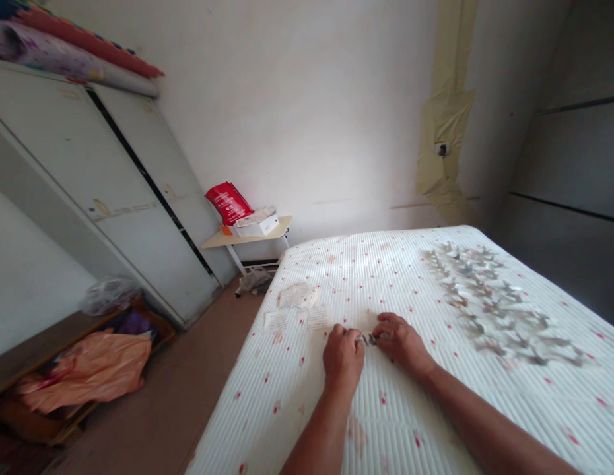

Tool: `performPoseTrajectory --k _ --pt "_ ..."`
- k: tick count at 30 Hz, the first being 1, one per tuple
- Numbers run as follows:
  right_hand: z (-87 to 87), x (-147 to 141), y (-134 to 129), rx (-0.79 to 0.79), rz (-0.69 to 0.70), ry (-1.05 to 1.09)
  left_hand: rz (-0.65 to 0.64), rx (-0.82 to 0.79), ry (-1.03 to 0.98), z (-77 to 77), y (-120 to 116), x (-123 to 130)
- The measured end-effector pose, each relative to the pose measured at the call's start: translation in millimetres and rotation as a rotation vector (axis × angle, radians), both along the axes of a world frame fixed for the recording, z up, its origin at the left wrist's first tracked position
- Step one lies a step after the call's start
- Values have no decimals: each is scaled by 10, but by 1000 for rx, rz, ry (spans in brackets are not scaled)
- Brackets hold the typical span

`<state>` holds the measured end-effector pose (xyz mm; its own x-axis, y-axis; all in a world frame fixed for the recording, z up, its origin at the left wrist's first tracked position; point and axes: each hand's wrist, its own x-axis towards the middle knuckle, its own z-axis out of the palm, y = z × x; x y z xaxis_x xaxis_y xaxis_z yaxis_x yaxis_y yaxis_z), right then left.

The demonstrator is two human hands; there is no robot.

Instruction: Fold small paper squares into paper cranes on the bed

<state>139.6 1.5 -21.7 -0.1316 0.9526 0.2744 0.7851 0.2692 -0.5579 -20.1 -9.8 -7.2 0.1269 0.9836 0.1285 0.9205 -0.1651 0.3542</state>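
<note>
My left hand (pixel 342 356) and my right hand (pixel 402 343) meet low over the mattress (pixel 386 422). Between their fingertips is a small folded piece of printed paper (pixel 368 339), gripped at its left end by one hand and at its right end by the other. Fingers hide part of it. Just beyond my left hand lies a flat printed sheet (pixel 319 318), with another paper piece (pixel 276 321) to its left. A loose stack of printed paper (pixel 299 295) sits behind them. Off to the right, several small folded paper figures (pixel 505 316) stand in rows, blurred.
A small table (pixel 215 241) beyond the bed's far left corner carries a red bag (pixel 228 203) and a white box (pixel 257 226). Grey cabinets (pixel 113 165) line the left wall, with rolled mats (pixel 74 56) on top. An orange plastic bag (pixel 96 369) lies at lower left.
</note>
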Motion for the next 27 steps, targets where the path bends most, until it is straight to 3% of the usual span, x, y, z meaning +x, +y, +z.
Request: performPoseTrajectory --k 10,27 --pt "21 -16 9 -17 -21 -43 66 -19 48 10 11 80" --pt "16 -6 11 -18 -13 -32 43 -71 -65 13 49 -16"
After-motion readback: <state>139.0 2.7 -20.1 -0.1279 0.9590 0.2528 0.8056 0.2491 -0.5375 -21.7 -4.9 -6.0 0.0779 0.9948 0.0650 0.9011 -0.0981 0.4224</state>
